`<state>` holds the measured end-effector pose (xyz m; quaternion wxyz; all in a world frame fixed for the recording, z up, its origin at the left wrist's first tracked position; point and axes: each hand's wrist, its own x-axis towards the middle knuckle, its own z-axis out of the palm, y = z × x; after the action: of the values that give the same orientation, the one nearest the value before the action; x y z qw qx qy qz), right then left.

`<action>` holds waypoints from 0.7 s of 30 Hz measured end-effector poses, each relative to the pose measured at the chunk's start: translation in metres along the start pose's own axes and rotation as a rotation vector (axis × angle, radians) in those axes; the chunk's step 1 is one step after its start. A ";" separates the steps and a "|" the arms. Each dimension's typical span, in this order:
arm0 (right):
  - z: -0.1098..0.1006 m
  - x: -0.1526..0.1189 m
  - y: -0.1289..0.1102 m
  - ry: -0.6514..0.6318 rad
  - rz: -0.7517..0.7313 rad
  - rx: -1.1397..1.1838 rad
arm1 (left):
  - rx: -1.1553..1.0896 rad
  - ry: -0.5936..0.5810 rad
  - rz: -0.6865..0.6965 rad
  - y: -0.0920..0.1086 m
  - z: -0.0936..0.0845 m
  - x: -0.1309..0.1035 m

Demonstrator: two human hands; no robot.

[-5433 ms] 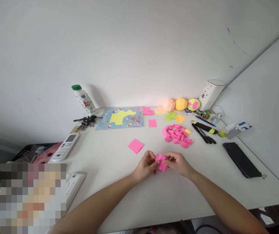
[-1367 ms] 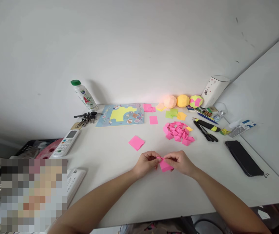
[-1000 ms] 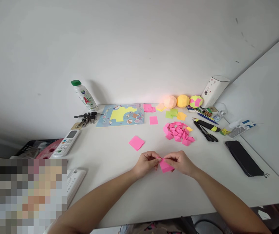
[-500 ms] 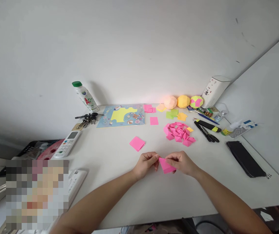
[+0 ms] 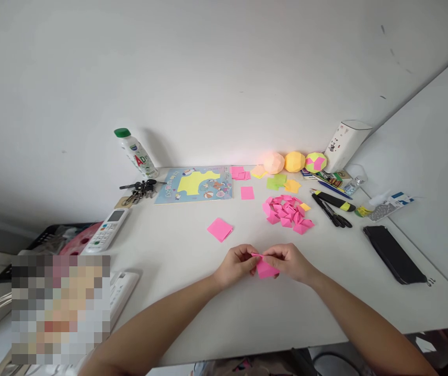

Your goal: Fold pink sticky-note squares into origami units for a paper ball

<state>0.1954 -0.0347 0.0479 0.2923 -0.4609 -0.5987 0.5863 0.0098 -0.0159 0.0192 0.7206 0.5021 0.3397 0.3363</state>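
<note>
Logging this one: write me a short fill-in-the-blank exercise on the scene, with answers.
1. The left hand and right hand both hold paper whose colour is ____.
2. The bottle has a cap coloured ____.
3. The faceted balls number ____.
4. The black pouch lies on the person's ____ side.

Missing words: pink; green; three; right.
</note>
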 end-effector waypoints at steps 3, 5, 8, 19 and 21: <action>0.000 0.000 0.001 0.055 -0.023 -0.034 | -0.061 0.045 0.006 -0.001 -0.002 0.001; 0.000 0.001 0.001 0.117 -0.038 -0.053 | -0.098 0.075 0.008 -0.002 -0.003 0.002; -0.001 0.002 0.002 0.165 -0.065 -0.049 | -0.137 0.094 0.007 -0.003 -0.004 0.002; 0.002 0.000 0.001 0.176 -0.105 -0.032 | -0.264 0.063 0.010 -0.001 -0.004 0.001; 0.002 0.000 0.001 0.175 -0.118 -0.025 | -0.245 0.049 0.027 -0.001 -0.004 0.001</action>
<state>0.1937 -0.0358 0.0467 0.3716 -0.4779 -0.6042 0.5182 0.0070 -0.0135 0.0172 0.7636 0.4063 0.3070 0.3971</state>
